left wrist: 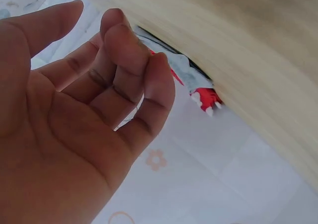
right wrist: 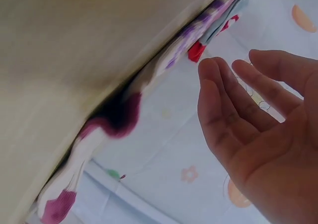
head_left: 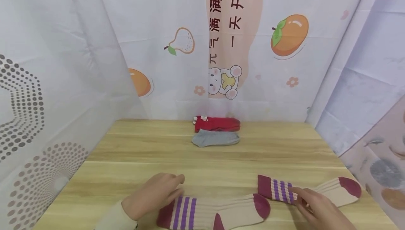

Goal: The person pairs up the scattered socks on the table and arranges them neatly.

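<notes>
A cream sock (head_left: 234, 207) with a maroon cuff, heel and toe and purple stripes lies flat at the front of the table. My left hand (head_left: 156, 193) is beside its cuff end, and the left wrist view shows loosely bent fingers (left wrist: 159, 85) holding nothing. To the right lies a matching striped sock (head_left: 280, 189), its toe pointing right. My right hand (head_left: 319, 207) covers the middle of that sock in the head view. In the right wrist view this hand has relaxed fingers (right wrist: 211, 110), nothing between them, and a gap from the socks.
Farther back on the wooden table (head_left: 142, 152) lie a grey sock (head_left: 216, 138) and, just behind it, red socks (head_left: 221, 123) with a small white figure at one end. Printed white cloth (head_left: 152, 5) hangs behind the table and along both sides.
</notes>
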{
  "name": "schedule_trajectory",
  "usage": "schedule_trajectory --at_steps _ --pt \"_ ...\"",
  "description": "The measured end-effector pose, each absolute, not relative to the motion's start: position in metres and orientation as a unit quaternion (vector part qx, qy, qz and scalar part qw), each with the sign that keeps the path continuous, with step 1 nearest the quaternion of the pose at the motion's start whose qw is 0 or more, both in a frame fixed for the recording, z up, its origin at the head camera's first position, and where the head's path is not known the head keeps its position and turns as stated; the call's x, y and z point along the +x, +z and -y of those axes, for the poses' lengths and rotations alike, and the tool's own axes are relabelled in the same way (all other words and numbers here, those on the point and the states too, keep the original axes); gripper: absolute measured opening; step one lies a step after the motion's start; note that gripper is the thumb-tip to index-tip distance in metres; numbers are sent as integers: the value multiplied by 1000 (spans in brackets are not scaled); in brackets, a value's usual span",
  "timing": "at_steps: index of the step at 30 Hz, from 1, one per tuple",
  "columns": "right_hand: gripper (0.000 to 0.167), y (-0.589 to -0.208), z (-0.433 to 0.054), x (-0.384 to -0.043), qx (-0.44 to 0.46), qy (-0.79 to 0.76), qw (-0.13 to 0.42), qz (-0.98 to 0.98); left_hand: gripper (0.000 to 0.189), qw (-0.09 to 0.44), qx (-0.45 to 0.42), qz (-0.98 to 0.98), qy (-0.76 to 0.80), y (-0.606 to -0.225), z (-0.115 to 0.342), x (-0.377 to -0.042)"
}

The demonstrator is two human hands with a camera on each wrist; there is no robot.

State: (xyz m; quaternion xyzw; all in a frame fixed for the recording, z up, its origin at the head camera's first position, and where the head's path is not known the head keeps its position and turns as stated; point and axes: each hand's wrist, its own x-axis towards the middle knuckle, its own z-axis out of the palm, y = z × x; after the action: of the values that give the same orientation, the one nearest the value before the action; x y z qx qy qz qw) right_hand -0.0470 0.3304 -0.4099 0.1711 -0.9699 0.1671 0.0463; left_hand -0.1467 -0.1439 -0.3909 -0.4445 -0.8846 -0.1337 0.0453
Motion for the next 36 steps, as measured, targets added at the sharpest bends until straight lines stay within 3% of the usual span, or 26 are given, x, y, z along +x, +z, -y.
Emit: schedule_trajectory --at_steps 9,14,21,29,36 --pt "35 -416 -347 -41 163 148 144 965 11 23 -459 880 -122 -383 119 -157" --pt "31 -411 -357 -38 90 114 140 979 10 34 -478 870 -119 -379 102 -160" --pt "26 -406 -373 -35 33 91 126 987 13 91 -520 843 -104 -373 76 -162" --pt "28 -412 -391 -32 36 86 153 984 12 62 -533 839 -89 -368 33 -169" --pt "36 -415 -411 -36 89 50 260 960 10 62 -557 823 -86 -362 -13 -175"
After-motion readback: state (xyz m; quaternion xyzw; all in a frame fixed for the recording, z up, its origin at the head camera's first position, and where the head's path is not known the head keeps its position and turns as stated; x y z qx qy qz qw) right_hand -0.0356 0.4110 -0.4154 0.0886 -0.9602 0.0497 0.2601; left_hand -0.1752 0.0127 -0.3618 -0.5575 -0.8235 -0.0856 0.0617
